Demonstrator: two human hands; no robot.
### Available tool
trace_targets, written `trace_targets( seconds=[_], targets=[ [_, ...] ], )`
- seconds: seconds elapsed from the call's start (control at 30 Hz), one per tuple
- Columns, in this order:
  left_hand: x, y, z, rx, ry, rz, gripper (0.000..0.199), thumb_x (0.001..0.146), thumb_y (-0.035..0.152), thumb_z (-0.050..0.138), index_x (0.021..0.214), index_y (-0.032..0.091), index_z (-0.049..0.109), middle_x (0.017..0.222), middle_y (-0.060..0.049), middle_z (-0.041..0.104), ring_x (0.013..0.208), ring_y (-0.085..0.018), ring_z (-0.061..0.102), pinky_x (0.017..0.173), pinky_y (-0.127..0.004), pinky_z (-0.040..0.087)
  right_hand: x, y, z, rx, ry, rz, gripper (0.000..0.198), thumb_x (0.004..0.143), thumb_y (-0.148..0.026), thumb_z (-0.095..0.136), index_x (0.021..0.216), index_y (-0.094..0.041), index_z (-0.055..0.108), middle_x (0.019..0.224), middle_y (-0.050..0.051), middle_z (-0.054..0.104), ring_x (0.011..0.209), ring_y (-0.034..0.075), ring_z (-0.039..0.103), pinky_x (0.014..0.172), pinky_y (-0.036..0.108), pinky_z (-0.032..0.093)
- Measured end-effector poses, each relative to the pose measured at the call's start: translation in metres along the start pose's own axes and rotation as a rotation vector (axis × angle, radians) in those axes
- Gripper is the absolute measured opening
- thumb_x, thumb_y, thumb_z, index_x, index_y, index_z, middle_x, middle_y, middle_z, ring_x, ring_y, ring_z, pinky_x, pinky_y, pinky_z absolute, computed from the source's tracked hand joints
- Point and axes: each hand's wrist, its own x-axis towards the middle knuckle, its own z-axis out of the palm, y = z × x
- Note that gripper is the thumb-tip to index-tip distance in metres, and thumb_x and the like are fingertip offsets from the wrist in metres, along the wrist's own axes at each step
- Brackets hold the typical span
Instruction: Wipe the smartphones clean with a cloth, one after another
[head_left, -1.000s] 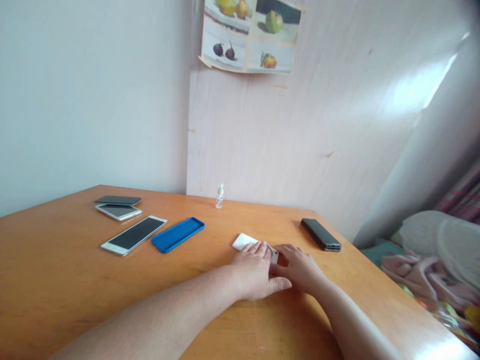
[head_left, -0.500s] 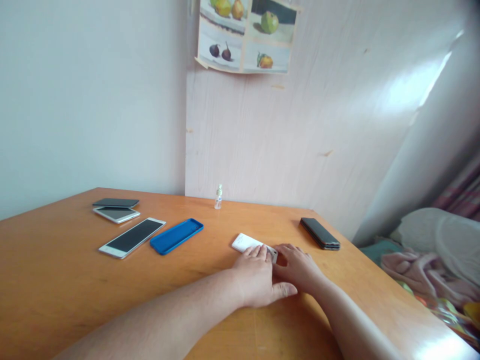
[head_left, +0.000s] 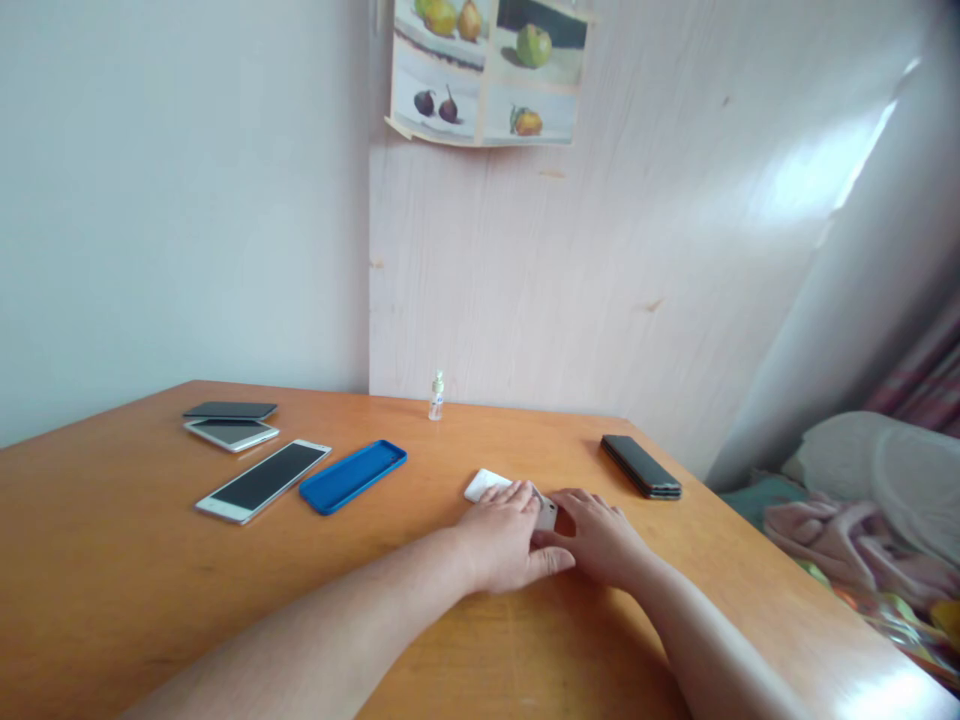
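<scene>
A white phone (head_left: 486, 484) lies face down on the wooden table (head_left: 420, 640), its camera end toward the right. Across its back rests my left hand (head_left: 501, 535), fingers stretched flat and thumb pointing right. The palm covers much of the phone, and whether anything thin lies under the fingers is hidden. At the camera end, my right hand (head_left: 594, 532) holds the phone's edge between thumb and fingers.
A blue phone case (head_left: 352, 477) lies left of my hands, beside a white phone with a dark screen (head_left: 264, 480). Farther left, a dark phone (head_left: 231, 411) overlaps another white phone (head_left: 234, 434). A small spray bottle (head_left: 436, 398) stands behind; stacked black phones (head_left: 641, 466) lie right.
My left hand has slid slightly left and up along the white phone's back, covering more of its far end. My right hand stays at the camera end.
</scene>
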Motion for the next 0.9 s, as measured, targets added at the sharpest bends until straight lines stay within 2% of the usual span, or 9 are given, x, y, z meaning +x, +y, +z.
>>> trace_targets(
  seconds=[0.07,0.13,0.3,0.4,0.5,0.7,0.77,0.9],
  targets=[
    [-0.001,0.006,0.0,-0.015,-0.014,0.072,0.093,0.086,0.082,0.02,0.146,0.013,0.039,0.155,-0.019,0.035,0.145,-0.031,0.03,0.118,-0.047,0.022,0.0,0.001,-0.001,0.004,-0.01,-0.009,0.053,0.08,-0.06,0.06,0.124,-0.03,0.06,0.131,0.008,0.06,0.118,0.031,0.052,0.093,0.043,0.036],
    [0.0,0.002,-0.001,0.007,0.012,0.054,0.089,0.087,0.08,0.02,0.144,0.014,0.042,0.152,-0.019,0.039,0.144,-0.031,0.032,0.118,-0.049,0.021,-0.001,0.002,-0.002,0.001,-0.019,-0.003,0.056,0.079,-0.06,0.061,0.125,-0.027,0.06,0.132,0.01,0.059,0.118,0.032,0.052,0.094,0.043,0.036],
    [0.006,-0.038,-0.005,0.081,0.057,-0.189,0.085,0.089,0.078,0.021,0.141,0.015,0.044,0.153,-0.019,0.039,0.146,-0.033,0.027,0.116,-0.059,0.015,0.0,0.001,-0.005,0.032,-0.034,-0.001,0.059,0.077,-0.059,0.063,0.124,-0.024,0.059,0.128,0.011,0.061,0.117,0.031,0.053,0.094,0.042,0.036],
    [0.008,-0.049,-0.007,0.085,0.045,-0.267,0.085,0.09,0.076,0.015,0.141,0.013,0.044,0.154,-0.021,0.036,0.147,-0.033,0.024,0.115,-0.062,0.015,0.001,0.002,-0.006,0.045,-0.04,-0.003,0.056,0.075,-0.059,0.064,0.121,-0.026,0.062,0.124,0.01,0.063,0.114,0.031,0.055,0.093,0.041,0.037],
    [0.01,-0.038,-0.005,0.061,0.029,-0.184,0.085,0.09,0.076,0.015,0.142,0.015,0.044,0.154,-0.019,0.036,0.147,-0.032,0.024,0.116,-0.062,0.012,0.003,0.004,-0.004,0.054,-0.019,-0.003,0.052,0.075,-0.058,0.065,0.117,-0.027,0.064,0.121,0.008,0.064,0.111,0.03,0.056,0.092,0.04,0.038],
    [0.009,-0.001,0.004,-0.005,-0.002,0.122,0.076,0.093,0.073,0.017,0.149,0.024,0.033,0.157,-0.012,0.033,0.147,-0.027,0.024,0.118,-0.058,0.002,0.007,0.01,0.0,0.066,-0.009,0.003,0.048,0.075,-0.055,0.067,0.114,-0.027,0.065,0.121,0.007,0.064,0.112,0.029,0.056,0.092,0.039,0.039],
    [0.008,-0.001,0.004,0.008,0.0,0.124,0.077,0.092,0.073,0.017,0.149,0.024,0.034,0.157,-0.012,0.033,0.147,-0.028,0.024,0.118,-0.058,0.001,0.007,0.009,0.0,0.062,-0.013,0.005,0.049,0.076,-0.058,0.066,0.114,-0.027,0.066,0.12,0.007,0.064,0.111,0.029,0.056,0.092,0.039,0.038],
    [0.008,-0.022,-0.001,0.058,0.04,-0.057,0.083,0.09,0.076,0.017,0.146,0.019,0.041,0.155,-0.016,0.037,0.146,-0.031,0.026,0.117,-0.062,0.002,0.006,0.007,-0.002,0.052,-0.006,0.013,0.05,0.074,-0.059,0.067,0.112,-0.027,0.066,0.12,0.007,0.064,0.111,0.029,0.056,0.091,0.038,0.039]
  ],
)
